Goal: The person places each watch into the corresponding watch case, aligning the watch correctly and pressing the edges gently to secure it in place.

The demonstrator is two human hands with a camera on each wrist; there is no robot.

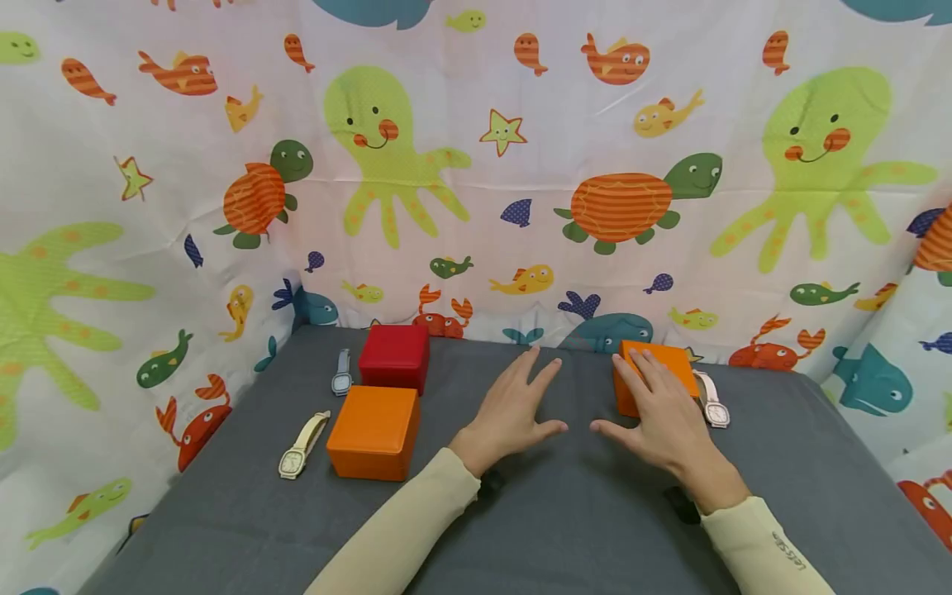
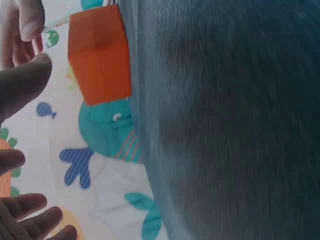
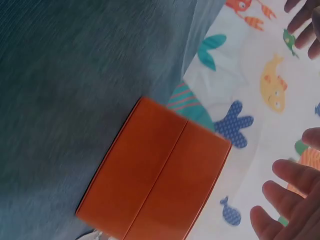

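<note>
My left hand (image 1: 511,406) hovers over the middle of the grey table with its fingers spread and nothing in them. To its right, my right hand (image 1: 658,417) is held over the front of an orange box (image 1: 665,364), fingers spread, overlapping the box in the head view. The right wrist view shows that closed orange box (image 3: 155,172) with a seam across it, apart from the fingers (image 3: 287,200). Beside the box lies a watch with a pale pink strap (image 1: 714,405). In the left wrist view the box (image 2: 99,55) stands beyond the thumb.
On the left stand a red box (image 1: 395,355) and, in front of it, another orange box (image 1: 374,431). A silvery watch (image 1: 342,373) and a gold-coloured watch (image 1: 303,446) lie left of them. A curtain with sea animals (image 1: 461,107) hangs behind the grey table (image 1: 565,529).
</note>
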